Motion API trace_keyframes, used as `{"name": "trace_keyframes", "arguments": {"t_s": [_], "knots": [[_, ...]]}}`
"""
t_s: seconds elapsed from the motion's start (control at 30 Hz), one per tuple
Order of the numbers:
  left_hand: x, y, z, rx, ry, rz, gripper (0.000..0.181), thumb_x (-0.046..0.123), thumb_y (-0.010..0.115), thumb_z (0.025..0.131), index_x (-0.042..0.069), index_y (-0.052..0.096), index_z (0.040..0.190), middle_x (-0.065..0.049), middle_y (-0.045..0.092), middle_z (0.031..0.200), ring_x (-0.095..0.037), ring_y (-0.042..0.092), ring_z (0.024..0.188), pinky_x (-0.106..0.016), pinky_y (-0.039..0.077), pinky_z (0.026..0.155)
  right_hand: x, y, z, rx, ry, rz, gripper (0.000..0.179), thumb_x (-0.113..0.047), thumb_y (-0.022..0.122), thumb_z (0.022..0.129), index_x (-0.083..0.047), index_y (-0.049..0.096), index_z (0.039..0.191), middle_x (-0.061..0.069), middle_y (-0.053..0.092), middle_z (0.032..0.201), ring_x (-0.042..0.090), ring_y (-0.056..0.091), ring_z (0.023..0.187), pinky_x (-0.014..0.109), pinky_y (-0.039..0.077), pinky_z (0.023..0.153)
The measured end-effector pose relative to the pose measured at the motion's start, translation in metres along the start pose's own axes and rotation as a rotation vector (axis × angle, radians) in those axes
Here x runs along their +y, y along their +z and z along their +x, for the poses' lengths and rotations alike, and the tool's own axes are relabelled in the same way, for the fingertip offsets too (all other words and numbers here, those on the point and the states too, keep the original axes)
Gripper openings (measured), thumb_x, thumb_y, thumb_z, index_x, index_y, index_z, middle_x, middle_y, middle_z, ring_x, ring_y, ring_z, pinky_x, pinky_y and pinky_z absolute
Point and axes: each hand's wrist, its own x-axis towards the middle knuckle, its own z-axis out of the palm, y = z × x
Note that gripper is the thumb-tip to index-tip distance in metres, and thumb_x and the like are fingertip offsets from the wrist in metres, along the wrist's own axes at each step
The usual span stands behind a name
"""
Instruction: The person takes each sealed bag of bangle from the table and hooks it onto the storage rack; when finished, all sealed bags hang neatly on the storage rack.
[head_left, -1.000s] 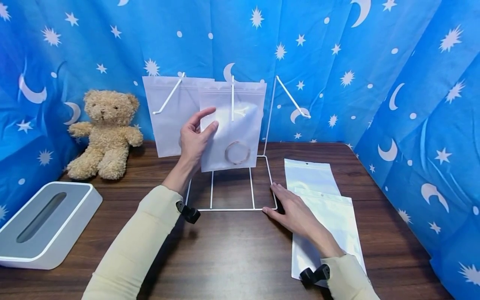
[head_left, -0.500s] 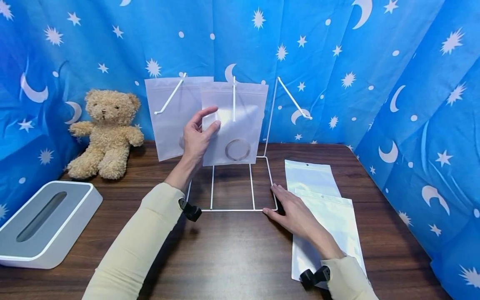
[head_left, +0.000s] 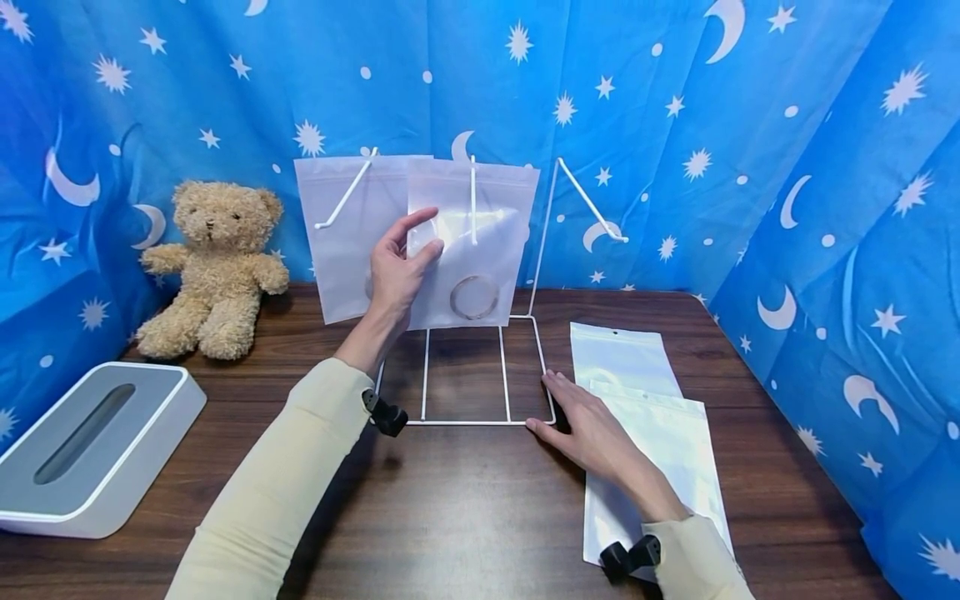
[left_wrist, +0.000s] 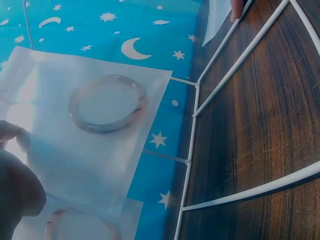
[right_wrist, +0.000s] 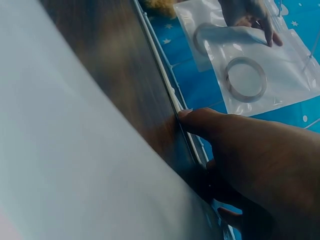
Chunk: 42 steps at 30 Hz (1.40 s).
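Left hand [head_left: 396, 268], in the head view, is pinching a translucent white plastic zip bag [head_left: 495, 254] hanging from a white wire rack [head_left: 465, 423], its bottom edge sitting higher than a second ago; the right hand [head_left: 592, 429], fingers relaxed, is resting at the rack's near right corner. The left wrist view is showing a pinkish ring [left_wrist: 100, 128] inside; the right, that hand's thumb touching the rack.

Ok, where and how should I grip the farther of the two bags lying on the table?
I'd pinch the farther bag by its top right corner, clear of the hole, coming from the right. It lies flat, that corner is uncovered, and the nearer bag covers its lower end, so gripping there would likely catch both.
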Motion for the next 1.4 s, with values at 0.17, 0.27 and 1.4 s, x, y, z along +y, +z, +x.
{"name": "trace_keyframes", "arguments": {"t_s": [0.17, 0.27, 1.4], "knots": [[0.002, -0.002, 0.0, 0.005, -0.023, 0.003, 0.045, -0.008, 0.073, 0.082, 0.003, 0.066, 0.125, -0.005, 0.065, 0.125, -0.022, 0.056, 0.113, -0.028, 0.044, 0.091, -0.001, 0.001, 0.0, 0.003, 0.005, -0.006, 0.082, -0.054, 0.061, 0.091, -0.002, 0.037, 0.15, 0.016, 0.036, 0.153, 0.035, 0.034, 0.139, 0.054, 0.03, 0.108], [0.004, -0.005, -0.001, 0.008, -0.034, -0.007, 0.044, -0.009, 0.072, 0.082, 0.002, 0.066, 0.124, -0.005, 0.065, 0.125, -0.019, 0.055, 0.115, -0.027, 0.043, 0.093, -0.001, 0.001, 0.0, 0.005, -0.002, -0.001, 0.082, -0.055, 0.061, 0.092, -0.002, 0.037, 0.15, 0.016, 0.036, 0.153, 0.034, 0.034, 0.14, 0.053, 0.03, 0.108], [0.037, -0.095, -0.106, -0.35, -0.317, 0.59, 0.055, 0.007, 0.073, 0.087, -0.003, 0.047, 0.135, -0.024, 0.052, 0.132, -0.04, 0.051, 0.12, -0.051, 0.041, 0.099, 0.001, 0.0, 0.0, -0.006, -0.012, 0.008, 0.082, -0.053, 0.061, 0.092, -0.001, 0.035, 0.151, 0.017, 0.034, 0.154, 0.036, 0.032, 0.14, 0.055, 0.029, 0.108]]}}
